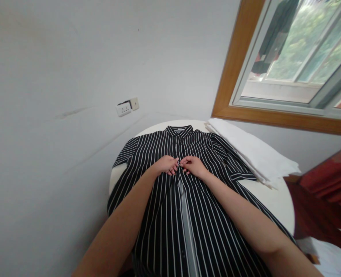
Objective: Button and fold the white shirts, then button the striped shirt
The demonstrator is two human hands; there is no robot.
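A black shirt with white stripes point(161, 215) lies face up on a round white table point(282, 204), its collar at the far side and its short sleeves spread out. Below my hands the front placket hangs apart, showing a grey strip of the inside; above them the two edges meet. My left hand point(168, 164) pinches the shirt's front edge at mid-chest. Close beside it, my right hand point(193, 166) has its thumb and fingers together on the opposite edge. Any button between the fingertips is too small to make out.
Folded white cloth point(248, 150) lies on the table's right side, touching the shirt's sleeve. A wall with a socket point(124, 109) stands behind and left. A wood-framed window point(274, 117) is at upper right. White fabric point(328, 256) sits low at right, near red cloth point(331, 177).
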